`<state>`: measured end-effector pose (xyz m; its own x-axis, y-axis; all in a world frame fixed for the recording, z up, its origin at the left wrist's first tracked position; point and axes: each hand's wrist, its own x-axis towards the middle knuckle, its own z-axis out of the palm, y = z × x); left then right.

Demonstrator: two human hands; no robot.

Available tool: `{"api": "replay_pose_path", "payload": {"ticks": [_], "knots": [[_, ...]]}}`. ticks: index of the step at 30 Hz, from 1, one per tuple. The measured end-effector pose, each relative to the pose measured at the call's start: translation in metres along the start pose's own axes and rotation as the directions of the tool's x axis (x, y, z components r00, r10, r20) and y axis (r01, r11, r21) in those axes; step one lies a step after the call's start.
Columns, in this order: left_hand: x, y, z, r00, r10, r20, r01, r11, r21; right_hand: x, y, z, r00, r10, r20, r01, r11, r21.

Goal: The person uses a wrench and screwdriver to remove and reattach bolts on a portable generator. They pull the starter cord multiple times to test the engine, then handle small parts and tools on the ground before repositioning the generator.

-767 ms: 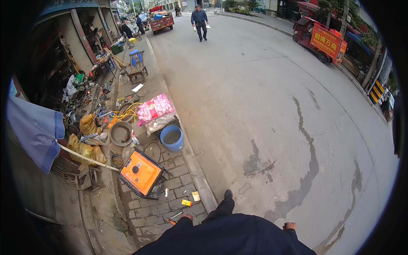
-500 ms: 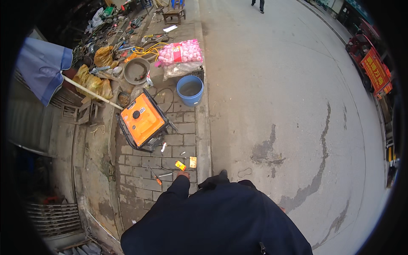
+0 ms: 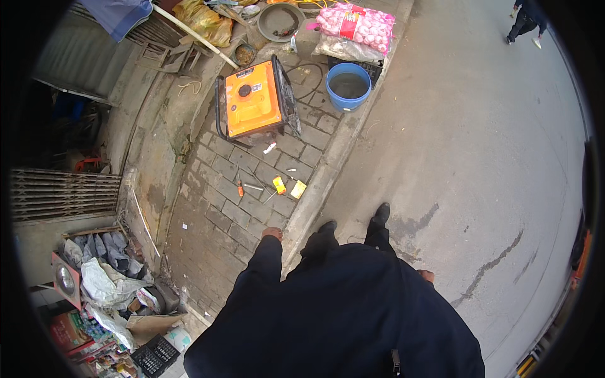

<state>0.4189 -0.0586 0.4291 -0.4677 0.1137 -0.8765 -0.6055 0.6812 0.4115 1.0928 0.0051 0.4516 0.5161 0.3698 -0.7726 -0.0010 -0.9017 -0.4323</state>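
My left hand (image 3: 272,234) hangs beside my dark sleeve above the paving, with its fingers turned down out of sight. Mostly hidden behind my jacket, my right hand (image 3: 426,275) shows only as a small patch over the road. Neither hand visibly touches anything. Ahead of the left hand, on the bricks, lie a yellow box (image 3: 279,184), a flat yellow packet (image 3: 298,189), an orange-handled screwdriver (image 3: 240,188) and a short metal tube (image 3: 253,187). Farther off stands an orange generator (image 3: 253,101) in a black frame.
A blue bucket of water (image 3: 348,87) stands by the kerb (image 3: 334,154), near a pink net bag of bulbs (image 3: 357,26). A grey basin (image 3: 281,22) lies beyond. Heaped sacks (image 3: 107,283) and a black crate (image 3: 155,356) are at lower left. Another person (image 3: 528,22) walks on the road.
My view has turned left and tilted down. The generator and small tools now appear higher in view, farther from my left hand. My right hand and both shoes show more.
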Motion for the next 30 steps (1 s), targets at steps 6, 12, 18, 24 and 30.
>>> {"api": "replay_pose_path", "payload": {"ticks": [6, 12, 18, 24, 30], "knots": [[-0.081, -0.088, 0.06, 0.992, -0.123, -0.025, 0.115, 0.973, -0.201, 0.128, -0.178, -0.008, 0.986, -0.045, 0.163, 0.06, 0.994, -0.094], [-0.089, -0.068, 0.157, 0.998, -0.056, 0.037, 0.057, 0.998, -0.001, 0.186, -0.273, 0.025, 0.953, -0.286, 0.099, 0.302, 0.869, -0.393], [-0.071, -0.013, 0.197, 0.996, -0.081, -0.031, 0.082, 0.996, 0.025, 0.147, -0.303, 0.069, 0.899, -0.388, 0.2, 0.429, 0.695, -0.577], [-0.047, 0.017, 0.175, 0.999, -0.028, -0.027, 0.031, 0.993, 0.117, 0.099, -0.265, 0.07, 0.92, -0.36, 0.154, 0.379, 0.718, -0.584], [-0.022, 0.066, 0.188, 1.0, -0.01, -0.017, 0.012, 0.994, 0.109, 0.129, -0.248, 0.064, 0.921, -0.363, -0.14, 0.192, 0.737, -0.648]]}}
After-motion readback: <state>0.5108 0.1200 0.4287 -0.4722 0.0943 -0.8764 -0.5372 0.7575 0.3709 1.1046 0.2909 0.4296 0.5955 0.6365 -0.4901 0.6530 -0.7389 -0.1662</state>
